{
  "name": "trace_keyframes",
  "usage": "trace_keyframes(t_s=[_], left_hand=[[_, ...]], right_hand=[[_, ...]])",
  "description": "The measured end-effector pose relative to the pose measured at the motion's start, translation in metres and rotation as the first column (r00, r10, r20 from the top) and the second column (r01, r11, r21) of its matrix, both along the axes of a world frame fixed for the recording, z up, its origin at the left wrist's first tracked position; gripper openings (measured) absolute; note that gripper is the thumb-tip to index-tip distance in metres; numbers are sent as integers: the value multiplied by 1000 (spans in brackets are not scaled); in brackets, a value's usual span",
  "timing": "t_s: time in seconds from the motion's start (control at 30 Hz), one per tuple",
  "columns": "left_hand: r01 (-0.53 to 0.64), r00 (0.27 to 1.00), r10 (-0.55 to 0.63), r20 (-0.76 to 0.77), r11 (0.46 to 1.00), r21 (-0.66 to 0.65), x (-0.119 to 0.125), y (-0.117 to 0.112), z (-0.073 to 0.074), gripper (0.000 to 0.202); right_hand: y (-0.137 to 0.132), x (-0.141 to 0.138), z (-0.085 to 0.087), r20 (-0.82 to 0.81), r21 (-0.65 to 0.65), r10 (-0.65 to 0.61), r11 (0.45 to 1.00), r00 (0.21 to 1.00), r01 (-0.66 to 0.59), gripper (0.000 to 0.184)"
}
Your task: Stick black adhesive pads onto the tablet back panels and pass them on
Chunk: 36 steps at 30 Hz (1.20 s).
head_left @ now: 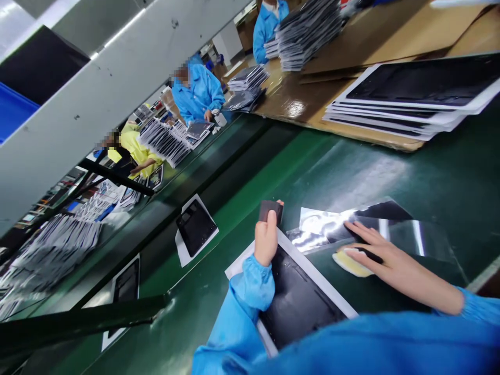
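Note:
My left hand (266, 237) is closed around a small flat dark brown block (271, 209), thumb pressed on its face. Below that hand lies a black panel with a white border (304, 297), partly covered by my blue sleeve. To the right, my right hand (375, 245) is stretched out with its fingers apart, touching a clear glossy plastic film (414, 237). Under its thumb side sits a yellow and white pad (353, 262); whether the hand grips it is hard to see. A black sheet (385, 210) shows beneath the film.
Bordered black panels (196, 227) lie on the green belt to the left. A stack of such panels (422, 86) rests on brown cardboard (289, 96) at back right. A green metal bar (86, 315) crosses lower left. Co-workers in blue (197, 88) and yellow (136, 146) sit beyond, beside piled sheets.

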State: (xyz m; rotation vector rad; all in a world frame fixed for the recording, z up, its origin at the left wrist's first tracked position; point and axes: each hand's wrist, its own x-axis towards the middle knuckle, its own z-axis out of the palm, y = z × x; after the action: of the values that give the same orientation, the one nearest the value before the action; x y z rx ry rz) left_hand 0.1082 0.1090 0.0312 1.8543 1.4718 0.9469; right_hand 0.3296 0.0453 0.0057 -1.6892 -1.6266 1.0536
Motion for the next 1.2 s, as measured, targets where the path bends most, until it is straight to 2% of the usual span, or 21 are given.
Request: trace_keyframes(t_s=[0.07,0.1,0.17,0.23,0.3,0.37,0.47,0.57,0.63,0.7,0.77,0.83,0.9,0.97,1.07,1.13,1.2], left_hand=[[9,999,-3,-51,994,111,-11,-15,10,39],[58,992,-34,-125,979,193,-14,-25,14,36],[194,940,-66,-335,912,363,-17,-46,17,33],[300,851,-11,-526,831,468,-18,-64,15,33],[320,776,84,-626,802,505,-20,-79,11,32],[307,731,130,-670,814,493,-25,-89,8,31],[292,713,85,-696,867,405,-37,-101,7,32],[268,769,11,-640,902,339,-52,-110,6,26],[148,832,79,-550,922,357,-62,-113,5,21],[-32,874,197,-443,935,353,-72,-114,3,19],[-160,911,243,-334,953,256,-79,-114,1,22],[-186,953,203,-223,978,93,-83,-114,0,17],[-189,976,183,-115,981,-49,-87,-112,-3,13],[-241,970,239,-34,962,-129,-91,-109,-6,15],[-371,924,381,25,911,-178,-99,-103,-13,15],[-411,905,424,25,889,-199,-104,-100,-18,24],[-413,905,425,9,885,-216,-107,-99,-24,28]], right_hand=[[-6,-2,9,-161,-102,-67,994,985,51,42],[-10,-6,12,-294,-170,-76,985,953,26,40],[-17,-20,16,-588,-287,-75,950,806,-121,36],[-23,-38,16,-772,-354,-133,902,621,-247,33],[-26,-58,14,-807,-450,-271,858,525,-248,32],[-25,-77,13,-771,-549,-408,815,489,-186,35],[-18,-96,17,-729,-597,-480,795,489,-110,36],[-11,-104,22,-715,-550,-420,831,559,-80,34],[-9,-105,22,-682,-498,-346,865,644,-62,33],[-8,-105,20,-635,-418,-238,906,735,-67,31],[-8,-105,18,-586,-324,-106,939,803,-113,29],[-8,-106,19,-545,-260,5,950,838,-175,28],[-6,-108,22,-520,-245,53,947,853,-208,27],[-2,-110,26,-539,-268,17,945,842,-190,28],[9,-112,29,-610,-405,-230,913,759,-49,31],[18,-113,29,-629,-484,-370,875,683,28,28],[24,-114,27,-645,-500,-394,865,655,27,24]])
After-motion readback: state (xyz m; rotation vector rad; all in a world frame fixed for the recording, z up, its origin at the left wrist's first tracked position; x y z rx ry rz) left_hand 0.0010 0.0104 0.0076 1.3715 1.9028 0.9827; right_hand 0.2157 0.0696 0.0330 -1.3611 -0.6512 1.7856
